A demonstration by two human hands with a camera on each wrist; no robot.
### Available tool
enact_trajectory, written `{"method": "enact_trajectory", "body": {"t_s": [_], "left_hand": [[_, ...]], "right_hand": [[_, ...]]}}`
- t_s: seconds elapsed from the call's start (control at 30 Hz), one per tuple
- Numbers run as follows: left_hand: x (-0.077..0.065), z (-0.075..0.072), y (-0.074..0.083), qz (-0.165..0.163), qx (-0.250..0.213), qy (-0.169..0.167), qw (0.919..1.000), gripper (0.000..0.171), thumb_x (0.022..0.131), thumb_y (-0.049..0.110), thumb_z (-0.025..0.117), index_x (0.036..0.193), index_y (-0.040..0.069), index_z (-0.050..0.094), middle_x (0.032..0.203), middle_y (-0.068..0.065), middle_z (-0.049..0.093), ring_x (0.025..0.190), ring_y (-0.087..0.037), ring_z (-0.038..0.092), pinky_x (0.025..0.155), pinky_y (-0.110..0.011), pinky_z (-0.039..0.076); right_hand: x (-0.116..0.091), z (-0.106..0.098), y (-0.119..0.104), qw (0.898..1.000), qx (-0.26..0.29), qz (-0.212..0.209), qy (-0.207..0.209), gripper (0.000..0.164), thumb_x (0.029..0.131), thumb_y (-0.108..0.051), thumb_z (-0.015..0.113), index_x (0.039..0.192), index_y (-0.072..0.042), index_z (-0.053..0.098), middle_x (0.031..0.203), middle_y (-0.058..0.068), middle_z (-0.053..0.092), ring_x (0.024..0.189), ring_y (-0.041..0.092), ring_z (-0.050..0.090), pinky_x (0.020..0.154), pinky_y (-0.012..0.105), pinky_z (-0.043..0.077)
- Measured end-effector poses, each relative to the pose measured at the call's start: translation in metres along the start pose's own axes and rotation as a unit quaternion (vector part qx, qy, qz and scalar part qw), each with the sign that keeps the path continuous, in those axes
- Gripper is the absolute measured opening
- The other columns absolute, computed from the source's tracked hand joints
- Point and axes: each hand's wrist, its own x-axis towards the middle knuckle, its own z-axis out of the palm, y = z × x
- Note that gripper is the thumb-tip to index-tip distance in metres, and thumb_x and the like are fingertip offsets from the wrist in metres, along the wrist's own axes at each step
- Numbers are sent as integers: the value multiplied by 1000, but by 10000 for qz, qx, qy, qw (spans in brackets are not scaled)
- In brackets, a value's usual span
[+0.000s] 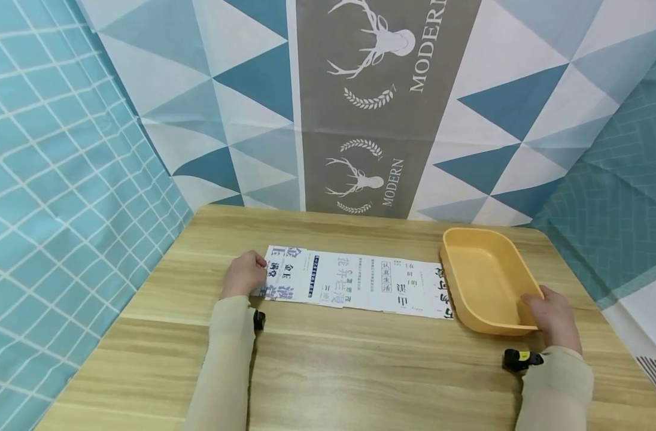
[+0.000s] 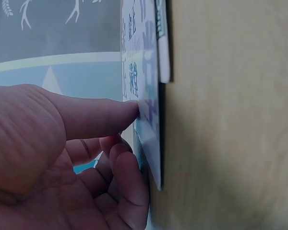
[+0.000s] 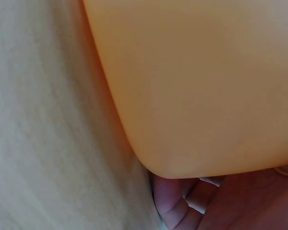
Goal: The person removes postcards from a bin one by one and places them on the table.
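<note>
A row of white cards [image 1: 341, 281] printed with Chinese characters lies on the table, edges overlapping or meeting. My left hand [image 1: 243, 275] is at the row's left end. Seen from the left wrist, its thumb presses the face of the end card [image 2: 151, 139] while the other fingers curl at the edge, pinching it. A yellow plastic tray [image 1: 481, 266] stands at the right end of the row, its left rim close against the last card. My right hand [image 1: 556, 317] grips the tray's near right corner, thumb over the rim. In the right wrist view the tray's wall [image 3: 197, 96] hides most of the fingers.
Both hands work over a wood-grain table [image 1: 360, 371]. A patterned cloth [image 1: 355, 120] with deer heads and triangles hangs behind its far edge. Blue gridded cloth [image 1: 64, 179] borders the left side, and a teal cloth [image 1: 619, 197] the right.
</note>
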Motion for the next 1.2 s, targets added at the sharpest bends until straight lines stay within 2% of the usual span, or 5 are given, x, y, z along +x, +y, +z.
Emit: {"method": "enact_trajectory", "body": {"t_s": [0.17, 0.67, 0.87, 1.03, 1.2], "left_hand": [[1, -2, 1, 6, -105, 31, 9999, 18, 95, 12, 59, 110, 5, 65, 104, -15, 65, 91, -29, 58, 78, -38, 45], [3, -4, -1, 50, -261, 23, 9996, 19, 97, 13, 61, 114, 4, 64, 104, -14, 65, 90, -26, 58, 75, -34, 46], [1, -1, -3, -67, -281, -103, 9995, 23, 97, 13, 61, 118, 4, 62, 105, -14, 64, 90, -26, 58, 75, -33, 46], [3, -2, -2, 23, -330, -68, 9994, 25, 98, 14, 61, 120, 3, 61, 110, -16, 65, 93, -27, 59, 77, -34, 47], [3, -2, -4, 8, -313, -86, 9995, 25, 98, 14, 60, 120, 3, 61, 111, -16, 66, 94, -27, 60, 78, -36, 48]], "right_hand": [[-1, -2, -1, 10000, -34, -48, -23, 68, 105, -29, 35, 156, 10, 14, 152, 40, 30, 118, 45, 50, 95, 53, 46], [1, -3, 0, 9998, -38, -137, 118, 66, 105, -30, 37, 155, 10, 21, 148, 39, 38, 107, 38, 59, 74, 32, 51], [-1, -4, 6, 10000, -69, -37, 20, 69, 105, -33, 37, 156, 11, 18, 148, 40, 35, 107, 38, 59, 74, 32, 50], [-3, -7, 6, 10000, 57, 4, 61, 70, 105, -32, 38, 156, 11, 16, 148, 39, 35, 92, 25, 63, 64, 22, 49], [-2, -6, 4, 9999, 16, -19, 164, 68, 103, -30, 40, 155, 11, 20, 145, 39, 38, 82, 15, 61, 62, 21, 49]]}}
